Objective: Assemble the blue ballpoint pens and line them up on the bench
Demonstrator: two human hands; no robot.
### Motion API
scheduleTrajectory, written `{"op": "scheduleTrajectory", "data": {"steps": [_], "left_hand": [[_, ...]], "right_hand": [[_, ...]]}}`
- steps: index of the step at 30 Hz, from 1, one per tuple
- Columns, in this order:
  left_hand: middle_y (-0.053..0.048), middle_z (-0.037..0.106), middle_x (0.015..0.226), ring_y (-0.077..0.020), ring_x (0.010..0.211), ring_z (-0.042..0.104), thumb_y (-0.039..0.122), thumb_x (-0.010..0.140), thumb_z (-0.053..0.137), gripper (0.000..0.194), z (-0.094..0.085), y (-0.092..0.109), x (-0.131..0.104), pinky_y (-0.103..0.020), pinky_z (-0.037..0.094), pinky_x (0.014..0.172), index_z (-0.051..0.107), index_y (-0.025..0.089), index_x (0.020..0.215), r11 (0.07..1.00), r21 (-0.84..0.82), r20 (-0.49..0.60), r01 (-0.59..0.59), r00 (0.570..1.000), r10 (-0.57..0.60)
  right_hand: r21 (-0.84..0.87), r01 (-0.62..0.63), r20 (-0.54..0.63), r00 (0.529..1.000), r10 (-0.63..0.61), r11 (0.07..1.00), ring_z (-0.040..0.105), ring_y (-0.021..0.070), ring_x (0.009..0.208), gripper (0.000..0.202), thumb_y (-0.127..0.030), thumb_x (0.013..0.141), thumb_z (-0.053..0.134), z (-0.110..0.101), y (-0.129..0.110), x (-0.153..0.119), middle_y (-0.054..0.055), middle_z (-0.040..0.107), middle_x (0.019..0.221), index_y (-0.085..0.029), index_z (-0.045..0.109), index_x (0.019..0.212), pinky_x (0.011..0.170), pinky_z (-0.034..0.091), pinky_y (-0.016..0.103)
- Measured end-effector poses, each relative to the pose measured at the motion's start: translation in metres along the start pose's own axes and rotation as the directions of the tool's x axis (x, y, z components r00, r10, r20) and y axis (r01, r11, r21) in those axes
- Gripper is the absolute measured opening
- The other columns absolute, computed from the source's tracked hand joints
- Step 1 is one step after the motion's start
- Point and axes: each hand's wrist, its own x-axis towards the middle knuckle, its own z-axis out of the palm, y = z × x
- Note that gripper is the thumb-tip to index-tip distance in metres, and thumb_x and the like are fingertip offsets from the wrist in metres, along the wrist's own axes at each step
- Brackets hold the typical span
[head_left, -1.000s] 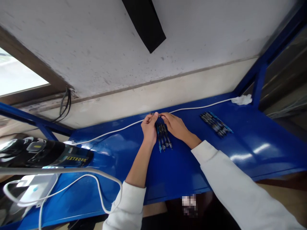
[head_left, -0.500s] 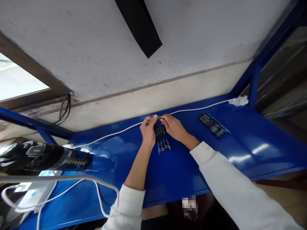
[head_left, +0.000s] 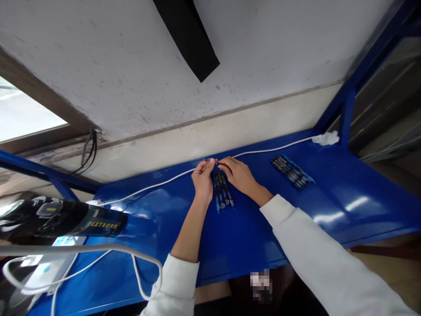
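Note:
My left hand (head_left: pixel 203 177) and my right hand (head_left: pixel 239 174) meet near the back of the blue table (head_left: pixel 243 237). Between their fingertips is a thin dark pen (head_left: pixel 216 163), mostly hidden by the fingers. The left thumb and fingers are closed round one end, and the right fingers pinch the other. Just below the hands lies a row of several pens (head_left: pixel 222 193), black with one blue, side by side. To the right of my right hand rests a second group of several black and blue pens (head_left: pixel 292 171).
A white cable (head_left: pixel 158 183) runs along the table's back, passing behind the hands to a white crumpled bundle (head_left: pixel 325 138). At left are a dark bottle (head_left: pixel 98 221), a white power strip (head_left: pixel 46 267) and looping cables. Blue frame posts (head_left: pixel 347 114) stand at the sides.
Both hands stay in almost the same place, with the right fingers shifting slightly at the pen. The pen rows have not moved; the view has shifted a little.

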Motion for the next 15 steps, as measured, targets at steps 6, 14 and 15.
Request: {"op": "scheduleTrajectory", "data": {"steps": [6, 14, 15], "left_hand": [[-0.003, 0.079, 0.088, -0.0195, 0.097, 0.076, 0.027, 0.074, 0.098, 0.024, 0.0022, 0.0025, -0.0019, -0.033, 0.054, 0.096, 0.076, 0.018, 0.077, 1.0, -0.008, 0.001, 0.005, 1.0, -0.005], [0.002, 0.07, 0.075, -0.0129, 0.082, 0.071, 0.03, 0.074, 0.099, 0.034, -0.0039, 0.0031, 0.0036, -0.027, 0.052, 0.088, 0.068, 0.019, 0.07, 0.997, -0.08, -0.084, 0.009, 0.996, -0.016], [0.003, 0.07, 0.076, -0.0125, 0.084, 0.071, 0.03, 0.074, 0.099, 0.035, -0.0049, 0.0038, 0.0046, -0.026, 0.052, 0.088, 0.067, 0.019, 0.07, 0.995, -0.102, -0.098, 0.013, 0.995, -0.023]], "right_hand": [[-0.01, 0.018, -0.052, 0.998, -0.018, 1.0, 0.073, 0.0247, 0.106, 0.023, -0.033, 0.115, 0.053, 0.0004, -0.0014, -0.0001, 0.007, 0.077, 0.117, -0.026, 0.073, 0.124, 0.086, 0.053, 0.034], [-0.003, 0.044, -0.115, 0.992, -0.044, 0.999, 0.072, 0.0231, 0.103, 0.02, -0.031, 0.114, 0.053, -0.0024, 0.0012, -0.0007, 0.007, 0.075, 0.116, -0.026, 0.071, 0.117, 0.082, 0.052, 0.033], [0.008, 0.037, -0.124, 0.992, -0.036, 0.999, 0.072, 0.0225, 0.1, 0.018, -0.031, 0.113, 0.054, -0.0032, 0.0017, -0.0005, 0.006, 0.075, 0.115, -0.025, 0.071, 0.115, 0.081, 0.052, 0.033]]}}
